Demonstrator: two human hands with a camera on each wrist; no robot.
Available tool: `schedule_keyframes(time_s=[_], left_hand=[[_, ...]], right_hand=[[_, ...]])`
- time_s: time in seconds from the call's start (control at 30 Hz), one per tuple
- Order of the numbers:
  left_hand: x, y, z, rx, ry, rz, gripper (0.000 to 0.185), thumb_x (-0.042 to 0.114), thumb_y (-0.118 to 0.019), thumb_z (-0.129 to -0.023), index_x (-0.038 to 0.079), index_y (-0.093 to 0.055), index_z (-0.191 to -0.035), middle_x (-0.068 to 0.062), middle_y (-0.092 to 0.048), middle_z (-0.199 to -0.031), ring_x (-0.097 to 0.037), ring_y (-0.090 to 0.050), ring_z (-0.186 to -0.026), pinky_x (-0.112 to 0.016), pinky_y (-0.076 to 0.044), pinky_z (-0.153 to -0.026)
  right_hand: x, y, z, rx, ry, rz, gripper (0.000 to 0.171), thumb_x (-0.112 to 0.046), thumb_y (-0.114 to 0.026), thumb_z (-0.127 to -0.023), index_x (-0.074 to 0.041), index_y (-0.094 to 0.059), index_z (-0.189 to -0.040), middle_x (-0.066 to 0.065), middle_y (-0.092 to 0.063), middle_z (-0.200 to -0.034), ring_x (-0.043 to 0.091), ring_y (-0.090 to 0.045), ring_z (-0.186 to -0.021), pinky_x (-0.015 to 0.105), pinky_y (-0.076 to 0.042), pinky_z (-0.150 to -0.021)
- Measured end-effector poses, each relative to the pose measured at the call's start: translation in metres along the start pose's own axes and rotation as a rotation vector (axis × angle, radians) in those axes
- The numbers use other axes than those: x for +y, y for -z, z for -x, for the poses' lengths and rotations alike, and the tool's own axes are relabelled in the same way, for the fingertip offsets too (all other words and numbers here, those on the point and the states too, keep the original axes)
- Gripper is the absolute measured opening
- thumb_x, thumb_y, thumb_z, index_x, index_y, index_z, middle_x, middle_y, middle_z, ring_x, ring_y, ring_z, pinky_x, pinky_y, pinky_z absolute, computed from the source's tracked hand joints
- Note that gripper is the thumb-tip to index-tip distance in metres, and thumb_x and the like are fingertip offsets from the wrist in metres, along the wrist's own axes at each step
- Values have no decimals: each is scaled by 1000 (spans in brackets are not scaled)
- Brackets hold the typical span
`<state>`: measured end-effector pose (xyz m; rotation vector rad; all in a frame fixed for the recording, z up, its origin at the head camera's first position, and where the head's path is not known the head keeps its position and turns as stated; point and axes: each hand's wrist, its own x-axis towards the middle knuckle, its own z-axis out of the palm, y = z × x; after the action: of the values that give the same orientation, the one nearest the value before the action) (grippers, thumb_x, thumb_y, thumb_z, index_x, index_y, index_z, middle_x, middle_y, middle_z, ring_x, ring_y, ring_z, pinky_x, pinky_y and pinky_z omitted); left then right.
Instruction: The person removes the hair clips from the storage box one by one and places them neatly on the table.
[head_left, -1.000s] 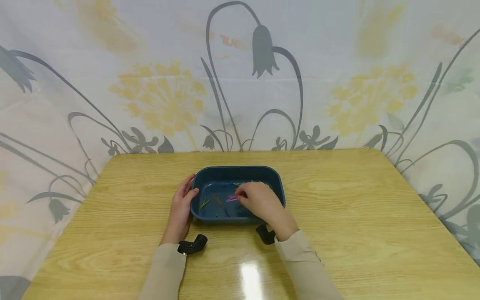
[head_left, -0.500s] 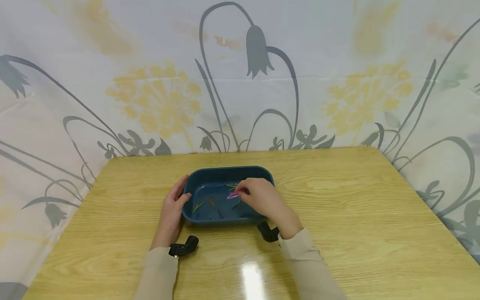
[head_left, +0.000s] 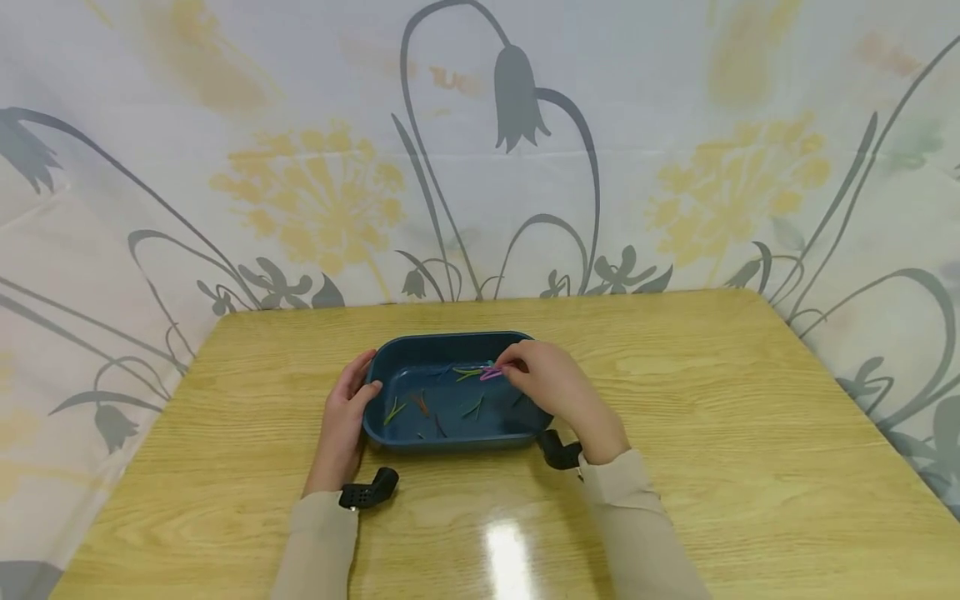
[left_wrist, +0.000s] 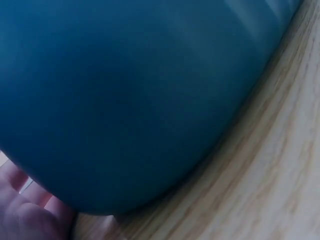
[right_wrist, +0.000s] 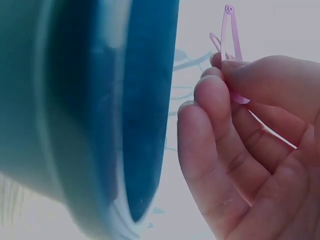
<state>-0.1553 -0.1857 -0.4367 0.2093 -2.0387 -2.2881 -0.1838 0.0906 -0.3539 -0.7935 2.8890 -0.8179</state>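
A dark blue rectangular tub (head_left: pixel 450 442) with rounded corners stands on the table. My left hand (head_left: pixel 345 417) grips its left end, thumb over the rim and fingers along the outer wall. In the left wrist view the tub's outer wall (left_wrist: pixel 150 100) hides most of that hand. Over the back right part of the tub, my right hand (head_left: pixel 551 379) pinches pink snap hair clips (right_wrist: pixel 230 35) between thumb and fingertips; two seem to be there. Inside the tub lie a yellow-green clip (head_left: pixel 393 410), a brown clip (head_left: pixel 422 404), a teal clip (head_left: pixel 473 407) and several others.
The wood-grain table (head_left: pixel 712 417) extends to both sides of the tub. Behind it hangs a pale cloth (head_left: pixel 465 167) printed with flowers. A black wrist camera (head_left: pixel 370 490) sits at the left sleeve and another camera (head_left: pixel 558 452) at the right.
My right hand has moved right and slightly back with the pink clips, uncovering the teal clip. The left hand keeps its grip on the tub; the view has shifted a little.
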Motion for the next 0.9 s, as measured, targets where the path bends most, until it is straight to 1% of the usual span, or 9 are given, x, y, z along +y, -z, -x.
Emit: schedule_keyframes(time_s=[0.2,0.37,0.5,0.53,0.57,0.67,0.73,0.8,0.9], left_hand=[[-3,-1,0,12,8,14,43,22,-49,-96,20,-41,-138,3,-35,-144,-10,-32,-131,-33,-25,-109],[-4,1,-1,26,5,1,45,29,-50,-95,20,-40,-138,3,-35,-145,-11,-33,-131,-34,-26,-108],[-3,1,-2,20,7,1,45,25,-49,-96,19,-39,-139,2,-35,-144,-11,-33,-131,-35,-27,-107],[0,0,0,19,12,4,44,22,-48,-96,18,-39,-139,2,-35,-144,-11,-33,-131,-35,-28,-107],[3,-1,2,16,16,5,44,20,-48,-96,17,-38,-139,1,-35,-144,-12,-34,-130,-34,-28,-106],[4,-3,1,17,17,9,44,18,-47,-96,17,-39,-139,2,-37,-143,-12,-37,-128,-30,-33,-103],[3,-3,0,19,14,8,43,17,-46,-96,17,-39,-139,2,-38,-142,-12,-38,-127,-27,-35,-100],[-3,0,-3,26,7,3,42,17,-47,-96,19,-41,-138,3,-39,-141,-11,-40,-126,-25,-37,-98],[-3,0,-3,30,9,2,41,17,-46,-96,20,-42,-137,3,-39,-141,-11,-39,-126,-26,-35,-98]], right_hand=[[9,5,3,-25,-43,-54,13,-20,-56,-92,-13,-65,-98,-2,-62,-88,13,-50,-70,29,-43,-66],[17,8,4,-23,-81,-115,13,-23,-55,-92,-13,-62,-98,1,-62,-87,14,-50,-70,29,-43,-64],[24,12,6,20,-87,-110,12,-23,-56,-92,-14,-61,-97,0,-62,-86,14,-51,-70,30,-43,-64],[26,13,6,31,-89,-108,11,-23,-57,-91,-14,-61,-96,0,-62,-86,14,-51,-71,30,-43,-65],[28,14,7,42,-91,-105,11,-23,-57,-91,-14,-61,-96,0,-62,-86,15,-51,-71,30,-43,-65],[34,15,7,66,-106,-103,10,-22,-57,-91,-14,-62,-95,0,-62,-85,16,-51,-72,30,-43,-66],[37,15,7,72,-119,-108,11,-23,-57,-91,-14,-62,-95,0,-62,-85,16,-52,-73,31,-43,-66],[40,14,7,70,-137,-118,12,-24,-56,-92,-14,-62,-96,2,-62,-85,17,-52,-72,31,-43,-65],[44,15,8,72,-153,-137,15,-25,-54,-93,-14,-62,-98,3,-62,-85,16,-53,-70,30,-45,-64]])
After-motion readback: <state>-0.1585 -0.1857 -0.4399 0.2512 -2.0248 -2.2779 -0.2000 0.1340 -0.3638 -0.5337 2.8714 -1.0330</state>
